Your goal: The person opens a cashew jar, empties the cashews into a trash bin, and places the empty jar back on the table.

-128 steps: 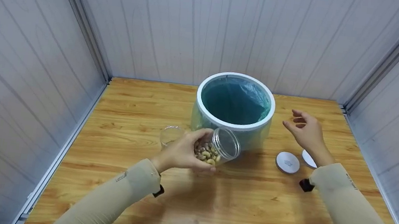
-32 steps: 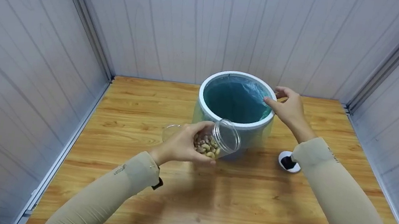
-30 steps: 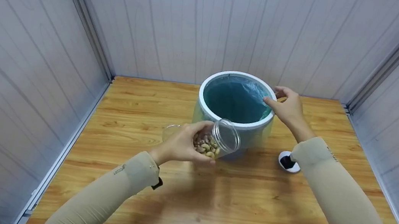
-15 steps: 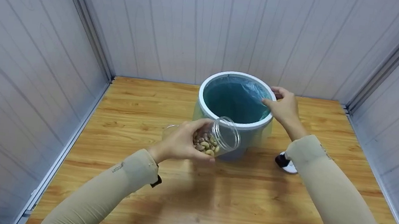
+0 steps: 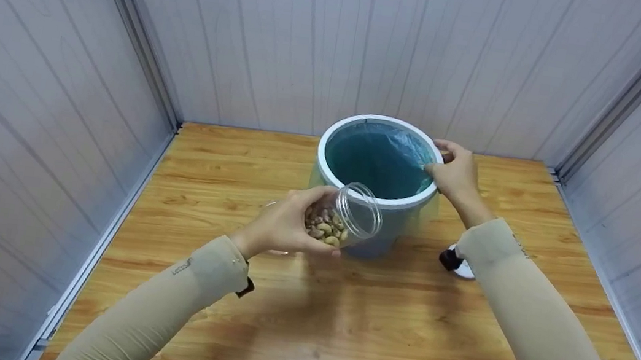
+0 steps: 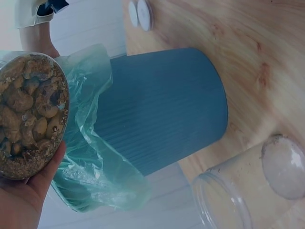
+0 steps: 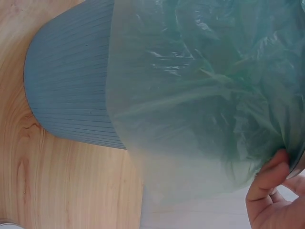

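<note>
My left hand (image 5: 280,224) grips a clear, uncapped jar (image 5: 364,215), tilted with its mouth toward the trash can. Cashews (image 5: 325,227) lie inside it; the left wrist view shows them, with crumbs, through the jar's base. Just beyond the jar stands a blue trash can (image 6: 167,105) with a white rim (image 5: 328,172). A thin green bag (image 7: 181,90) lines the can and hangs down over its outside. At the can's right side my right hand (image 5: 458,176) pinches the rim and bag, thumb on the inner side and fingers outside.
A second clear jar (image 6: 238,191) stands on the wooden table (image 5: 224,161), mostly hidden behind my left hand in the head view. White lids (image 6: 145,15) lie to the right, partly covered by my right sleeve. Panel walls (image 5: 277,38) enclose the back and sides.
From above the lids, my right hand has moved to the can's right rim and taken hold there. My left hand with the jar has shifted slightly up and left; the cashews stay inside.
</note>
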`<action>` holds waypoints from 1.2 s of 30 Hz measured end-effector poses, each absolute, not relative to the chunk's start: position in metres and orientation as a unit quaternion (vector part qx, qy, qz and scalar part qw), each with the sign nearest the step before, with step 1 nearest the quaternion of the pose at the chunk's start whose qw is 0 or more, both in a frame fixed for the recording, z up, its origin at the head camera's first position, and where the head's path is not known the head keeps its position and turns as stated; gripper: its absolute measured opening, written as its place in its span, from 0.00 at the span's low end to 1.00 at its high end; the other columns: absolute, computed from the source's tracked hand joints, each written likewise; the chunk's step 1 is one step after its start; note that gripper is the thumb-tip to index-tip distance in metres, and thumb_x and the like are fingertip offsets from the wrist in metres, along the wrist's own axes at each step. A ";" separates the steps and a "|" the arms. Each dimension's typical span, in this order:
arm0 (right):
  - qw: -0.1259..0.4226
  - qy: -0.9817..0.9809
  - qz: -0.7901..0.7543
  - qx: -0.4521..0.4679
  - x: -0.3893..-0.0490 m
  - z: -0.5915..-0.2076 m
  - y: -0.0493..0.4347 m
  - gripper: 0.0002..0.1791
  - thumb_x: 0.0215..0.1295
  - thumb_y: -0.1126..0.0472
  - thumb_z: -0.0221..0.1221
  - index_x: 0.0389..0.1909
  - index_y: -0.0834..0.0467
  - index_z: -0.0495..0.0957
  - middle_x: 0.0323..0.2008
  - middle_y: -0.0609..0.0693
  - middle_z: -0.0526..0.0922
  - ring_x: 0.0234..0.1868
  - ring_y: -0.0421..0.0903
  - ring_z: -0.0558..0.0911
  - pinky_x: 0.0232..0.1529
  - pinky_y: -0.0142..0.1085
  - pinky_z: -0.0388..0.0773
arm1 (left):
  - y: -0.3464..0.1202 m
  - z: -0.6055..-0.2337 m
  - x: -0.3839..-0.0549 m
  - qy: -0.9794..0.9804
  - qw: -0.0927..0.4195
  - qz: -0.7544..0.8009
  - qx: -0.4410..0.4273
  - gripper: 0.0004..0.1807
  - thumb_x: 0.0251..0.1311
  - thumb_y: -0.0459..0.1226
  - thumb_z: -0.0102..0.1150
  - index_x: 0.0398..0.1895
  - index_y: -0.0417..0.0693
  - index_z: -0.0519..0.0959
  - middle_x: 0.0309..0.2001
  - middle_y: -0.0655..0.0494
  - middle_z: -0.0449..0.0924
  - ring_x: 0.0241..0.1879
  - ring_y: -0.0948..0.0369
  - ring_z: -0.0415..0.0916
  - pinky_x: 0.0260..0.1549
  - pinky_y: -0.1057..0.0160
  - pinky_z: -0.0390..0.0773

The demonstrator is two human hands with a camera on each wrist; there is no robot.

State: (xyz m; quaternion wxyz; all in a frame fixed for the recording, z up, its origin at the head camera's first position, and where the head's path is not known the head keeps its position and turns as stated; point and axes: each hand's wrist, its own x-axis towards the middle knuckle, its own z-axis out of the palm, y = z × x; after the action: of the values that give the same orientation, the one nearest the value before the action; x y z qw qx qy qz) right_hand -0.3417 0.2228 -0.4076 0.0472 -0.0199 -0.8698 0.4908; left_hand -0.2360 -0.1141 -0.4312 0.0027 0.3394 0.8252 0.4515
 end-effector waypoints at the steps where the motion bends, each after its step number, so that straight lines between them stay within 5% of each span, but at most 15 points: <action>1: 0.048 -0.870 0.490 -0.021 -0.342 -0.408 0.223 0.33 0.68 0.70 0.61 0.75 0.59 0.75 0.46 0.58 0.79 0.35 0.45 0.79 0.25 0.27 0.77 | -0.115 -0.430 -0.236 0.825 0.002 0.452 0.339 0.50 0.43 0.48 0.91 0.73 0.56 0.76 0.60 0.61 0.86 0.55 0.63 0.83 0.58 0.57 0.85; 11: 0.062 -0.871 0.487 -0.025 -0.341 -0.409 0.222 0.35 0.63 0.73 0.60 0.74 0.60 0.77 0.40 0.57 0.78 0.35 0.46 0.77 0.28 0.26 0.77 | -0.123 -0.417 -0.240 0.817 -0.013 0.458 0.350 0.50 0.44 0.42 0.90 0.74 0.47 0.75 0.60 0.55 0.86 0.55 0.59 0.84 0.57 0.55 0.86; 27: 0.066 -0.874 0.480 -0.025 -0.337 -0.408 0.218 0.34 0.63 0.74 0.59 0.73 0.62 0.77 0.39 0.57 0.79 0.37 0.47 0.76 0.30 0.27 0.76 | -0.132 -0.399 -0.249 0.818 -0.035 0.452 0.356 0.51 0.44 0.45 0.90 0.73 0.42 0.75 0.57 0.55 0.87 0.52 0.60 0.84 0.55 0.57 0.86; 36: 0.058 -0.875 0.479 -0.026 -0.336 -0.408 0.215 0.34 0.65 0.73 0.59 0.74 0.61 0.76 0.42 0.60 0.80 0.40 0.48 0.77 0.31 0.26 0.77 | -0.135 -0.389 -0.253 0.832 -0.031 0.432 0.347 0.49 0.44 0.43 0.90 0.73 0.45 0.75 0.56 0.54 0.88 0.51 0.59 0.85 0.55 0.57 0.87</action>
State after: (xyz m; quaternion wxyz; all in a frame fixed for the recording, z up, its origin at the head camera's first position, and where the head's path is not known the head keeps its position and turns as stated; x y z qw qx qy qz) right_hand -0.3359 0.2150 -0.4079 0.0578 -0.0256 -0.8753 0.4794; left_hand -0.2531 -0.1348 -0.3888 -0.0307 0.3473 0.8319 0.4318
